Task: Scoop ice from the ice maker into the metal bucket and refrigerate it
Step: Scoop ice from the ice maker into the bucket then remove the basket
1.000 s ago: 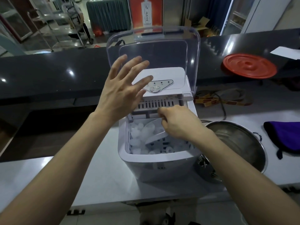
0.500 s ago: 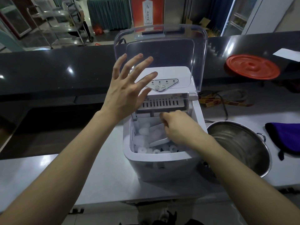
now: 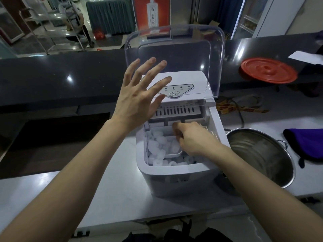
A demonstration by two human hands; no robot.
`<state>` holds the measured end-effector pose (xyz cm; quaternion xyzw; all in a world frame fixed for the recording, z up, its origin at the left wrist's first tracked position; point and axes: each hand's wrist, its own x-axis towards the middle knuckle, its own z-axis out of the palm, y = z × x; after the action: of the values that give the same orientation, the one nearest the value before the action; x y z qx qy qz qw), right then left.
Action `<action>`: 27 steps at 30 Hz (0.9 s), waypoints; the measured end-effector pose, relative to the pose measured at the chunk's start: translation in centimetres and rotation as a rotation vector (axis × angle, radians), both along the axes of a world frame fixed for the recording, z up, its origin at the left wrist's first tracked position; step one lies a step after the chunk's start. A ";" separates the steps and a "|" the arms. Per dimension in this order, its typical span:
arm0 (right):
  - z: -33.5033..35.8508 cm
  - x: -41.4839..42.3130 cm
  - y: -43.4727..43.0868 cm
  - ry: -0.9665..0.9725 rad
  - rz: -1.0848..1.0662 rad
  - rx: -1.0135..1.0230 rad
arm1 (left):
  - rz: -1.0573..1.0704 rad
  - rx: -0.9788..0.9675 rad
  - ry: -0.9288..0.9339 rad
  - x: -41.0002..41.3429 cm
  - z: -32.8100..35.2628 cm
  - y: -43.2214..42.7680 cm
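A white ice maker (image 3: 181,180) stands on the pale counter, its clear lid (image 3: 174,49) tilted up and back. Its bin holds several hollow ice pieces (image 3: 157,147). My right hand (image 3: 195,138) reaches down into the bin and grips a clear plastic scoop (image 3: 173,154), which lies among the ice with pieces in it. My left hand (image 3: 139,95) hovers with fingers spread above the machine's left rear corner, in front of the lid, holding nothing. The metal bucket (image 3: 262,154) sits just right of the machine, and I see no ice inside it.
A dark raised counter (image 3: 61,81) runs behind the machine, with a red round lid (image 3: 268,70) and a white sheet (image 3: 305,57) on it. A purple cloth (image 3: 304,144) lies right of the bucket. Cables and yellow straps (image 3: 241,107) lie behind it.
My right hand has pushed the scoop deeper into the ice, turning it level and filling it. My left hand stays spread above the machine.
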<state>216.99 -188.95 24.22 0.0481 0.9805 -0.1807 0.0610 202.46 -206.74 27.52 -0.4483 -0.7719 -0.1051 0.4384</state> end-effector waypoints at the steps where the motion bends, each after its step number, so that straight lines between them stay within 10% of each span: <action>1: 0.1 -0.1 0.0 -0.003 -0.002 -0.002 | -0.005 0.001 0.001 0.0 0.0 0.0; 27: 4.0 0.8 1.7 0.085 -0.114 -0.102 | -0.030 -0.053 -0.051 1.1 1.4 -0.1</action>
<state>217.76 -187.21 28.20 0.0930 0.9674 -0.2354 0.0114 203.56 -206.83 28.90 -0.4685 -0.7784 -0.1025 0.4050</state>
